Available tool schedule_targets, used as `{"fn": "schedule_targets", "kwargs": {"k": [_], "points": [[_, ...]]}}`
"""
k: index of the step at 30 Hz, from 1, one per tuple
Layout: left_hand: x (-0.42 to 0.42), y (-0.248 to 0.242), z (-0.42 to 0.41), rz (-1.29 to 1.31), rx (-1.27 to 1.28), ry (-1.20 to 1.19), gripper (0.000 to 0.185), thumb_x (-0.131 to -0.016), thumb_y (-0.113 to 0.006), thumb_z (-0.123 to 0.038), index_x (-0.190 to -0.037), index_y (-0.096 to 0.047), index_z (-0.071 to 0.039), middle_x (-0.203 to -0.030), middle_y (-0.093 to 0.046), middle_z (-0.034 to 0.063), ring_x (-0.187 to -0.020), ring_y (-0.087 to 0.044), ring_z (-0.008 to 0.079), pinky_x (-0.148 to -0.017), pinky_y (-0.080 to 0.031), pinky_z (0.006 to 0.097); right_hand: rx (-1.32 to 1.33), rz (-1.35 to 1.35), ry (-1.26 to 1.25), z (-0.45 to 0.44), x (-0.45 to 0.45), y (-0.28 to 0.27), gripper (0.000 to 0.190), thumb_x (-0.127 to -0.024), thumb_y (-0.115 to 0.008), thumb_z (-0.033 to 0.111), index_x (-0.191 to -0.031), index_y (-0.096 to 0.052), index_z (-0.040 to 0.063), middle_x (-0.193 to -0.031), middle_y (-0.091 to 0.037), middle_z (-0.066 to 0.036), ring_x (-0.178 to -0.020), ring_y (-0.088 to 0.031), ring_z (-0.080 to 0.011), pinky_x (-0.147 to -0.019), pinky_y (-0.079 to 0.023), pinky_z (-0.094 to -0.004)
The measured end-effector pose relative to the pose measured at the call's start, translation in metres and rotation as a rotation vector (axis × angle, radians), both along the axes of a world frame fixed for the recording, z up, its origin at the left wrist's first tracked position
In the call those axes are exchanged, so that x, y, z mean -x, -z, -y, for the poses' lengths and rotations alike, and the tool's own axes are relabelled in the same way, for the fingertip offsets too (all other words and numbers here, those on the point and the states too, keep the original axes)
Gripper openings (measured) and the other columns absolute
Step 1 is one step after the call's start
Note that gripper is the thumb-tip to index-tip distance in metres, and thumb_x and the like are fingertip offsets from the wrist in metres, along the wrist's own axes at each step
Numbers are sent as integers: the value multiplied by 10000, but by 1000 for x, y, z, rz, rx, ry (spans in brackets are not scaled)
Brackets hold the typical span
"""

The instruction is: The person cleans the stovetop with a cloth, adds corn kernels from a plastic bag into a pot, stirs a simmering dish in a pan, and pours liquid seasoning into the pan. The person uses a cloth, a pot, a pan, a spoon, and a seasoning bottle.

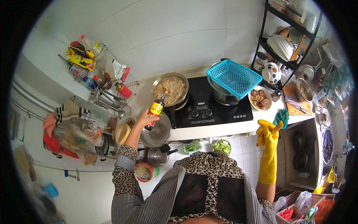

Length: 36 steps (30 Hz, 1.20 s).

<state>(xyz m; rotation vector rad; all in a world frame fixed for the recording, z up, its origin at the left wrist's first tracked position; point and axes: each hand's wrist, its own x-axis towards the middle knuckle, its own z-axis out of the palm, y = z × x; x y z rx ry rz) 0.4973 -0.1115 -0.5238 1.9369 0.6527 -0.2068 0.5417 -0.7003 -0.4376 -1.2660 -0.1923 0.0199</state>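
Note:
My bare left hand (146, 118) grips a sauce bottle (154, 111) with a yellow and red label. The bottle is tilted, its neck and orange-brown cap region over the edge of a metal pan of simmering food (171, 86); whether liquid flows out cannot be told. Below the bottle is an empty metal pan (159, 134). My right hand (268, 133), in a long yellow rubber glove, is raised right of the counter front with its fingers bent; a second yellow glove seems bunched in it, though this is hard to tell. A dark green cloth (281, 118) lies just beyond it.
A blue plastic basket (234, 78) rests on a pot (225, 95) on the black cooktop (221, 119). A bowl of browned meat (260, 98) stands beside it. Knives (297, 106) lie on a wooden board (304, 112). Left are a wire rack (134, 89) and hanging bags (84, 131).

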Motion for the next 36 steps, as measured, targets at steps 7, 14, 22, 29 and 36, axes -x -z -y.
{"fn": "schedule_targets", "kwargs": {"k": [7, 14, 22, 29, 36], "points": [[-21, 14, -8, 23, -34, 32, 599, -702, -868, -133, -1210, -563, -54, -979, -686, 62, -773, -658, 136, -620, -554, 311, 20, -25, 56, 7, 3, 5, 371, -976, -633, 267, -1140, -643, -65, -707, -615, -76, -381, -418, -58, -357, -292, -185], [-39, 5, -6, 11, -38, -21, 590, -702, -876, -121, -1201, -572, -45, -1005, -689, 78, -810, -673, 147, -659, -560, 319, -15, -29, 58, 11, 5, 5, 364, -973, -640, 261, -1142, -646, -61, -726, -630, -78, -388, -428, -57, -361, -295, -181], [-55, 14, -36, 59, -28, -46, 590, -686, -883, -100, -1189, -581, -42, -1022, -690, 78, -835, -674, 169, -744, -557, 332, -5, -39, 79, 11, 4, 3, 360, -972, -642, 256, -1142, -646, -62, -731, -635, -83, -387, -438, -67, -358, -313, -183], [-51, -10, -29, 26, -85, -76, 543, -692, -876, -96, -1159, -603, -45, -1017, -696, 70, -848, -673, 154, -747, -550, 321, 1, -22, 67, 10, -2, 8, 287, -989, -605, 175, -1149, -644, -61, -734, -647, -94, -389, -442, -74, -361, -305, -198], [-31, -2, -46, 20, -45, -58, 566, -694, -876, -99, -1179, -592, -37, -1020, -697, 75, -858, -671, 154, -759, -549, 319, -2, -41, 21, -2, -10, 7, 299, -982, -615, 192, -1145, -648, -57, -736, -640, -93, -389, -441, -75, -363, -293, -198]]}}
